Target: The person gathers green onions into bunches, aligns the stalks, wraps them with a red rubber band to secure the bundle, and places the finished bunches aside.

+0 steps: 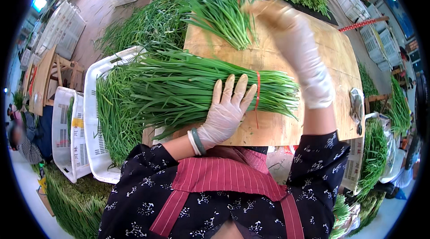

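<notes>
My gloved left hand [226,111] lies flat, fingers spread, on a big bundle of long green chives [197,89] across the near half of the wooden bench [322,51]. My right hand [286,24], blurred near the far edge, shows no clear grip. The stalks look light, soft and slippery, best grasped near the red band [257,91]; the bench's right side offers room.

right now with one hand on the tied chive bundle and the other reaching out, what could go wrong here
1. The left hand only presses flat on the tied bundle, whose leafy ends hang off the wooden table over the white crate; it might slide off.
2. The right hand is blurred, moving by the loose bunch; it could scatter the stalks.
3. The red band sits near the cut ends, so the leaves may splay.
</notes>
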`<state>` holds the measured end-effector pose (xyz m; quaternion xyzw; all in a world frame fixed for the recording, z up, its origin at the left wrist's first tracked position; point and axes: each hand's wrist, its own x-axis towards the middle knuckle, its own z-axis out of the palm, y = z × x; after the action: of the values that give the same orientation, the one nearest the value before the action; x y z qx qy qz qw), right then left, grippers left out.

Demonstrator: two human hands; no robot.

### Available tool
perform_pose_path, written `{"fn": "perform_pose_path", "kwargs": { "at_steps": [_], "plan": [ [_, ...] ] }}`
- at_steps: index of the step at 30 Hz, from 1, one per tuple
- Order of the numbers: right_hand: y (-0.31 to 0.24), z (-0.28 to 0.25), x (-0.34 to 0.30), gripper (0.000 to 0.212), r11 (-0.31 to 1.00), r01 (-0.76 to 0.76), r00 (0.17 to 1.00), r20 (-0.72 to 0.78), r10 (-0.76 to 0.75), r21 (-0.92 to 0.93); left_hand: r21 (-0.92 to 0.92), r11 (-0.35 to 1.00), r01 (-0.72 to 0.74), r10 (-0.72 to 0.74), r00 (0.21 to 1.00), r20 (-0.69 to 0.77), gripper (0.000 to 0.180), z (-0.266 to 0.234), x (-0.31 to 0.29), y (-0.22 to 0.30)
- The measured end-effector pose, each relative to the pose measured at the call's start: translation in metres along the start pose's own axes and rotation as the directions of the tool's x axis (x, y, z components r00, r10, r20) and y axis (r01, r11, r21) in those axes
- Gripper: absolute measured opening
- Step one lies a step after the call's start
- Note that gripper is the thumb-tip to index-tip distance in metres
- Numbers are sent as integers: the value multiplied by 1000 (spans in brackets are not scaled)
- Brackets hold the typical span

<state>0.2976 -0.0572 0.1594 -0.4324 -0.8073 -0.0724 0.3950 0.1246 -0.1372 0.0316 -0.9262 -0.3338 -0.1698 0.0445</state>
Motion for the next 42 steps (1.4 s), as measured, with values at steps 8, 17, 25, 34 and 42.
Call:
{"fn": "perform_pose_path", "kwargs": {
  "at_steps": [8,17,25,34,42],
  "plan": [
    [-57,92,-42,20,971,-238,858,468,212,-3,43,997,-70,72,997,-41,50,22,-6,-4],
    [-52,84,-52,16,632,-726,655,553,515,271,-65,994,-92,82,986,-143,44,14,-8,-7],
    [-71,80,-37,32,991,-131,901,416,118,2,-63,997,-50,46,997,-66,44,25,-12,-6],
    [-76,84,-42,25,943,-327,871,367,326,-62,-63,998,-4,15,984,177,48,20,-9,-2],
    [-74,84,-48,19,942,-206,794,516,319,-266,102,994,-35,35,999,-1,46,48,-12,-3]
  ]
}}
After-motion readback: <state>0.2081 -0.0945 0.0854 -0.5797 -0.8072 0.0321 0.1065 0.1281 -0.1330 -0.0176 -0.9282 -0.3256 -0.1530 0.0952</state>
